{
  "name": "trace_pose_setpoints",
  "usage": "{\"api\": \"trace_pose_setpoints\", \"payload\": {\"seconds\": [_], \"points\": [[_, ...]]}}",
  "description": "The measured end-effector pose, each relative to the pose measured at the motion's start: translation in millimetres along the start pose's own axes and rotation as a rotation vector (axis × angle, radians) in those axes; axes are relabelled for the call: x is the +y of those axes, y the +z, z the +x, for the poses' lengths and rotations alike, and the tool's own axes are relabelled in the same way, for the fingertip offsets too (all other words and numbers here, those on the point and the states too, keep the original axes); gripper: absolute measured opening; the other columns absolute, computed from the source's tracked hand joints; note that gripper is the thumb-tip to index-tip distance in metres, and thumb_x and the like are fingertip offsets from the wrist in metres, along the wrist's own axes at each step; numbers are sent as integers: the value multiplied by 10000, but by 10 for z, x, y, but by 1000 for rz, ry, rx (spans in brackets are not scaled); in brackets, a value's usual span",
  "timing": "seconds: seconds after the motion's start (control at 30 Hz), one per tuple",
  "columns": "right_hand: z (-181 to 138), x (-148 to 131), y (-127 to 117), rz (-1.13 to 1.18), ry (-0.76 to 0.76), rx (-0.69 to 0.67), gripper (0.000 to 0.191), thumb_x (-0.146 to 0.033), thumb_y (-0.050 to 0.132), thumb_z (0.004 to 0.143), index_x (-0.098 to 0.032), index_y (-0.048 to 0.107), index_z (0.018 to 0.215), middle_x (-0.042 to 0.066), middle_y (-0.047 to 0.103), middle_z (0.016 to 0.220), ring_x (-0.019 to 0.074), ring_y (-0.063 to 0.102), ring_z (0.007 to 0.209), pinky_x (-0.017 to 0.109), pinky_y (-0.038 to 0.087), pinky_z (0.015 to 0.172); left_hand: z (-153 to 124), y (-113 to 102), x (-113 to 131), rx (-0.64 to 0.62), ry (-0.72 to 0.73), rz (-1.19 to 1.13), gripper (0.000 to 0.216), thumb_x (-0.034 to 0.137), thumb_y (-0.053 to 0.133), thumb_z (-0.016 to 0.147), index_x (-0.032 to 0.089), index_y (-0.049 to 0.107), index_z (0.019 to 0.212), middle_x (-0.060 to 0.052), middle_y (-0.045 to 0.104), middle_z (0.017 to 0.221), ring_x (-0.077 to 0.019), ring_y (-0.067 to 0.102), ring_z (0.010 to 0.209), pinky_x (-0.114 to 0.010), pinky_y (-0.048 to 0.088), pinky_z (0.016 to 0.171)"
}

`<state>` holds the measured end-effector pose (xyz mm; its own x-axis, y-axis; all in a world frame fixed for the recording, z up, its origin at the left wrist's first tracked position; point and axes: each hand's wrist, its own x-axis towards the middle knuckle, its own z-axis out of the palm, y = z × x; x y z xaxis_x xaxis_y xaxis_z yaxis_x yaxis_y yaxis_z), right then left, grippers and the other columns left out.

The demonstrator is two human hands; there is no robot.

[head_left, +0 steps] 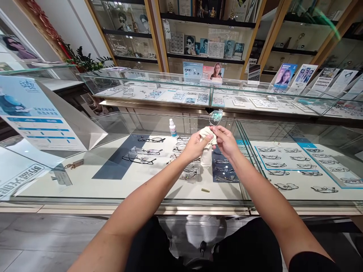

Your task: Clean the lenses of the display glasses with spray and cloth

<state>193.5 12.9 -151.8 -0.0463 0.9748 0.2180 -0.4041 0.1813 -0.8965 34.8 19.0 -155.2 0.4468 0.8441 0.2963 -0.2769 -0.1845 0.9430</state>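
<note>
My left hand [195, 145] and right hand [225, 141], fingers pinching cream cleaning cloth [206, 140] around clear-lensed glasses [216, 117] above glass worktop [159, 196]. Risk I see: grip slips, glasses drop onto glass.

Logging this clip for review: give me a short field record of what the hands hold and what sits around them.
setting: eyewear shop, glass display counter
left hand: grips a pale cloth
right hand: pinches the cloth and a pair of glasses, one lens raised above the fingers
on counter: small white bottle standing upright left of the hands
in counter: rows of frames under the glass
left edge: blue and white poster
</note>
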Motion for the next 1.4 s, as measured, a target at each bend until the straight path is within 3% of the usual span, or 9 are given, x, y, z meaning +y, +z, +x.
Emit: {"api": "trace_pose_setpoints", "payload": {"seconds": [0.13,0.23,0.43,0.73,0.8,0.93,1.03,1.23,1.4], "points": [[-10,28,34,7,-15,10,465,-585,1010,648,-237,805,878,4,812,990,77,545,587,219,449,428,3,4,-10,82,-32,5,717,705,871,822,128,768,1236,-31,735,725,-126,573,501,-252,451,511],[-16,22,56,13,-4,-13,449,-572,1001,670,-245,830,927,8,817,1003,109,603,644,243,497,470,46,-34,-40,64,-102,-16,782,834,792,823,128,800,1159,-42,717,655,-165,623,531,-278,482,544],[23,-25,1,10,-63,31,388,-526,1004,663,-246,824,862,59,821,1303,206,740,1038,300,624,805,170,-145,-146,111,-115,-99,818,901,772,779,147,814,1095,-121,844,991,-285,780,1021,-338,587,910],[34,-73,-93,-211,-133,-138,329,-567,939,776,-257,846,831,76,715,1416,296,563,1470,388,495,1155,230,-227,-35,349,-134,-350,634,682,738,987,114,725,1270,-175,826,1173,-280,772,1213,-417,556,1152],[33,-54,-97,-255,-106,-171,346,-580,940,769,-251,840,806,76,692,1365,290,582,1407,371,494,1108,223,-243,-39,351,-134,-309,666,721,748,958,116,739,1237,-162,834,1113,-298,780,1171,-422,575,1111],[33,-6,-109,-298,-54,-189,357,-584,946,754,-246,840,796,39,614,1089,189,605,1011,314,475,908,218,-291,-81,210,-91,-172,707,842,779,837,154,784,999,-97,807,866,-282,779,948,-367,618,860],[39,16,-116,-328,-29,-210,354,-575,941,756,-239,834,793,22,578,995,170,563,928,308,440,869,217,-309,-86,117,-62,-106,721,884,777,795,167,775,867,-62,743,731,-242,733,806,-332,582,745],[55,15,-124,-309,-56,-218,315,-547,919,788,-245,834,812,23,617,970,188,578,974,332,433,951,191,-294,-8,50,-7,-122,671,754,896,775,131,796,1005,-77,803,903,-205,736,868,-313,573,851],[48,13,-106,-188,-9,-211,339,-543,953,755,-232,828,804,22,614,979,167,569,920,313,450,879,184,-297,21,-2,16,-158,655,616,969,768,120,806,1163,-114,829,1052,-236,760,973,-338,569,939]]}}
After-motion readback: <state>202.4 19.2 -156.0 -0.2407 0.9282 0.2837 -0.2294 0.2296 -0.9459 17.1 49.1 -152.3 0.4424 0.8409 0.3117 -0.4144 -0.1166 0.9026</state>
